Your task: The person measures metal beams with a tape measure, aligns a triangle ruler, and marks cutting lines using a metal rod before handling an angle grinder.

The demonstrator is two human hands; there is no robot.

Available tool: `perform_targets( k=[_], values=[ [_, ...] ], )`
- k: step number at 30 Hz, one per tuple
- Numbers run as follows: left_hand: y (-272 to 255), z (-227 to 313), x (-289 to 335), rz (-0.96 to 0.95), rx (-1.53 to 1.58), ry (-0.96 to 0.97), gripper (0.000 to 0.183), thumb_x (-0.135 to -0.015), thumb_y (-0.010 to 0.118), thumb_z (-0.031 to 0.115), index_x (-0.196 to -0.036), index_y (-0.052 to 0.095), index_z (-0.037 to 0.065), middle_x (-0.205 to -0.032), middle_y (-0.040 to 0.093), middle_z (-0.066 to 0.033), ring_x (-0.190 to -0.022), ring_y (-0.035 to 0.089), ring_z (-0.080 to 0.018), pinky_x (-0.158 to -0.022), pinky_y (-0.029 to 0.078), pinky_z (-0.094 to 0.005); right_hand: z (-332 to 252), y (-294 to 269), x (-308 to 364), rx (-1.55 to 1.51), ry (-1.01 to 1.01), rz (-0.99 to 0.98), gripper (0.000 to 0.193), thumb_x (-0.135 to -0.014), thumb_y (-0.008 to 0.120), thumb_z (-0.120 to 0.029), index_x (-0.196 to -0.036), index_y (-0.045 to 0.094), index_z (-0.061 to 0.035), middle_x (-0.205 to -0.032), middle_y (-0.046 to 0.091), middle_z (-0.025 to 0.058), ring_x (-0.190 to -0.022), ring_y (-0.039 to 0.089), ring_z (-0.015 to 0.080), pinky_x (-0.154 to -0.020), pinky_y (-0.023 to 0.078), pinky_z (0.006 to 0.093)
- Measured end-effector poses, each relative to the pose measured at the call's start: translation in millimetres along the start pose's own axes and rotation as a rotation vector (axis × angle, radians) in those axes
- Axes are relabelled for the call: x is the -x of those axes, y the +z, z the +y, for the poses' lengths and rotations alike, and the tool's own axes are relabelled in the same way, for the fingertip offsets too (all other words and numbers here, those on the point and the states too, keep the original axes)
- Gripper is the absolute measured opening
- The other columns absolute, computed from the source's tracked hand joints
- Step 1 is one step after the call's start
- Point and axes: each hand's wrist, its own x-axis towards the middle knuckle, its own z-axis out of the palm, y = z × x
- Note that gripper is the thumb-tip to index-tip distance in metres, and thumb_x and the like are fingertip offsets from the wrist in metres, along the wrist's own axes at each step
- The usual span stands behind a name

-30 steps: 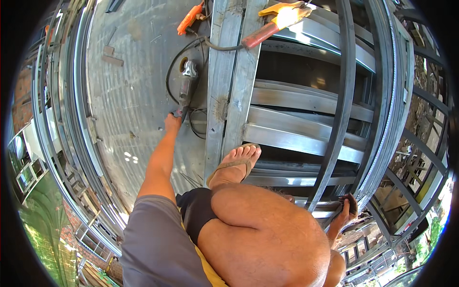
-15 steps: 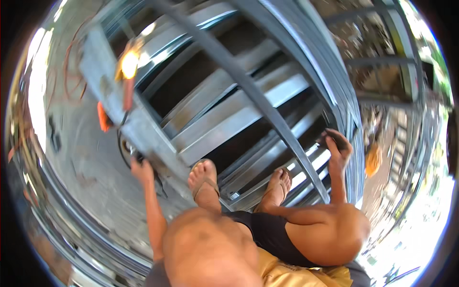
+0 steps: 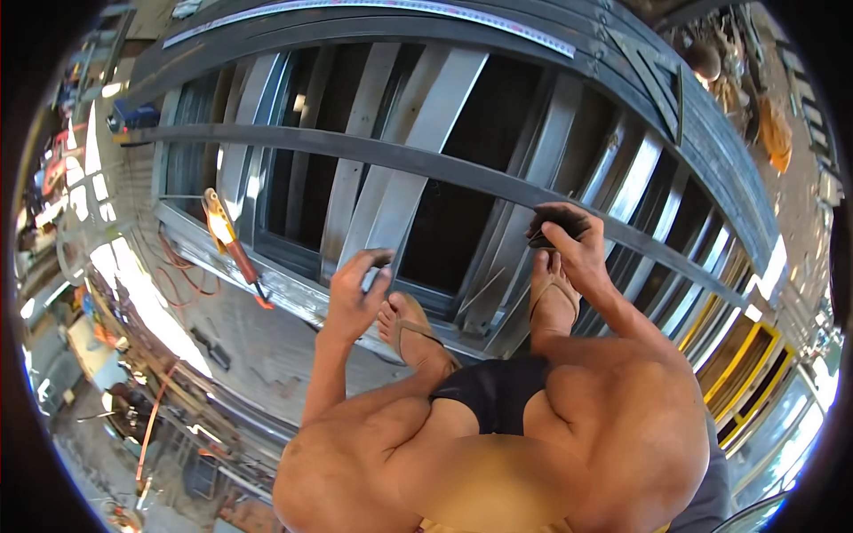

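Observation:
My left hand (image 3: pixel 354 298) hovers over the near edge of a grey metal frame (image 3: pixel 391 191), fingers curled and thumb apart. Its fingertips look dark, and nothing plainly shows between them. Farther right, my right hand (image 3: pixel 573 244) is closed with its thumb bent over a blackish patch; whether that is a held thing or grimy fingers, I cannot make out. A long dark metal bar (image 3: pixel 400 155) lies across the frame, passing just beyond my right hand. To the left of my left hand, a welding electrode holder (image 3: pixel 233 244) with brass-coloured jaws and a reddish handle rests at the frame's edge.
A measuring strip (image 3: pixel 373 7) lies along the far dark beams. A blue tool-like thing (image 3: pixel 135 115) sits by the bar's left end. Reddish cable (image 3: pixel 182 271) loops on the floor. My sandalled feet (image 3: pixel 555 298) stand at the frame's near side. Yellow metalwork (image 3: pixel 746 373) stands right.
My view has turned, so the frame and bar now run more across it. My left hand has risen from a dark thing near the floor to above the frame's edge. My right hand remains closed.

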Motion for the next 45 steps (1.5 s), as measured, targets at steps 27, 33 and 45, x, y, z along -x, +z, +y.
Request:
perform_targets(
  k=[27, 33, 45],
  values=[
    [79, 7, -33, -0.104, 0.112, -0.106, 0.019, -0.095, 0.058, 0.005, -0.108, 0.068, -0.003, -0.083, 0.069, -0.0120, -0.070, 0.061, -0.0142, -0.066, 0.048, -0.0280, -55, -224, -146, 1.175, -0.364, 0.914, 0.054, -0.086, 0.068, -0.042, -0.121, 0.065, -0.0004, -0.112, 0.069, 0.0236, -0.108, 0.065, 0.0393, -0.092, 0.050, 0.0484],
    [75, 8, -36, -0.124, 0.057, -0.093, 0.017, -0.094, 0.059, 0.005, -0.107, 0.067, -0.001, -0.100, 0.071, -0.0194, -0.093, 0.070, -0.0367, -0.080, 0.054, -0.0382, -54, -277, -223, 1.370, -0.056, 0.882, 0.042, -0.092, 0.056, -0.039, -0.104, 0.067, -0.0007, -0.107, 0.069, 0.0286, -0.103, 0.066, 0.0454, -0.089, 0.052, 0.0532],
    [53, -13, -11, 0.012, 0.118, -0.213, 0.018, -0.095, 0.059, 0.005, -0.109, 0.067, -0.004, -0.089, 0.069, -0.0154, -0.073, 0.064, -0.0191, -0.069, 0.050, -0.0299, -55, -161, -95, 1.150, -0.689, 0.724, 0.016, -0.097, 0.060, -0.011, -0.105, 0.068, 0.0007, -0.090, 0.071, 0.0188, -0.083, 0.070, 0.0303, -0.077, 0.052, 0.0386]
  ],
)
